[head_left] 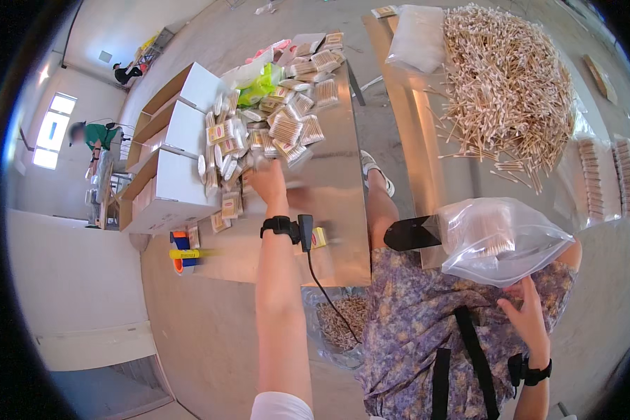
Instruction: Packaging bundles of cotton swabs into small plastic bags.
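Observation:
My left hand (266,180) reaches into a heap of small clear packets of cotton swabs (285,129) on the left metal table. Its fingers are blurred and partly lost among the packets, so their grip does not show. On the right, a clear plastic bag (539,245) gapes over my lap, with several swab packets (493,227) inside. My right hand (526,318) is at the bag's lower rim; its thumb stands apart and its fingertips touch the plastic. A dark flat plate (411,234) sticks out beside the bag.
White open cartons (185,175) line the left table's (336,210) far left side, near a yellow-and-blue tape dispenser (182,253). Loose swabs (507,84) are heaped on the right table (421,161). Filled bags (591,182) lie at far right. A swab-filled bag (343,322) sits below. A person (98,136) works farther off.

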Available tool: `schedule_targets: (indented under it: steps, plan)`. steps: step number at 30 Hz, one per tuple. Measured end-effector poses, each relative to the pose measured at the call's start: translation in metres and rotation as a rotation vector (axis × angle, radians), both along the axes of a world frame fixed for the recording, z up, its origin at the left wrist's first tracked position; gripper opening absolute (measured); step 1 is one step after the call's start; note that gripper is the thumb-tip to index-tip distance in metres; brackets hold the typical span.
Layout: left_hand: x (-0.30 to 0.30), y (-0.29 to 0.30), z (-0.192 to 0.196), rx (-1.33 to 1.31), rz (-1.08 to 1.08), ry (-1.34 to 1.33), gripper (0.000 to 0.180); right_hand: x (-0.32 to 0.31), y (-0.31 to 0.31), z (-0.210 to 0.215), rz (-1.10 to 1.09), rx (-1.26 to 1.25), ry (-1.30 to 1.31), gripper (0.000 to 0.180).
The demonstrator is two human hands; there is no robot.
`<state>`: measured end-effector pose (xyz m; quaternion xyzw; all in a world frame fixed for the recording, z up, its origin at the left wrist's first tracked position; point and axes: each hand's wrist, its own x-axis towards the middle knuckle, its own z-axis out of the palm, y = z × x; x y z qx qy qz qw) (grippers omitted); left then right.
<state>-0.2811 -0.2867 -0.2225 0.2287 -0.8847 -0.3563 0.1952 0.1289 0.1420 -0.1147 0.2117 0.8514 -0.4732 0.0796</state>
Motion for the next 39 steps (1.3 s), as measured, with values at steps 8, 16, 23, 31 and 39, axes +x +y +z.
schedule_targets:
  steps: [8, 16, 23, 31, 39]
  plan:
    - [0.018, 0.052, 0.016, 0.544, -0.012, 0.051, 0.048, 0.008, -0.003, -0.017, 0.076, 0.039, -0.004, 0.061]
    - [0.057, -0.018, 0.031, 0.553, -0.003, 0.188, 0.045, 0.008, -0.024, -0.002, 0.043, -0.102, 0.023, 0.057]
    - [0.244, 0.060, 0.141, 1.061, -0.267, 0.006, 0.034, -0.016, -0.058, 0.032, 0.296, -0.038, 0.361, 0.051]
    - [0.356, 0.151, 0.182, 1.222, -0.576, -0.603, 0.042, -0.007, -0.070, 0.051, 0.442, 0.328, 0.758, 0.043]
    - [0.349, 0.211, 0.173, 1.257, -0.835, -0.269, 0.066, 0.027, -0.059, 0.081, 0.046, -1.006, 0.351, 0.030]
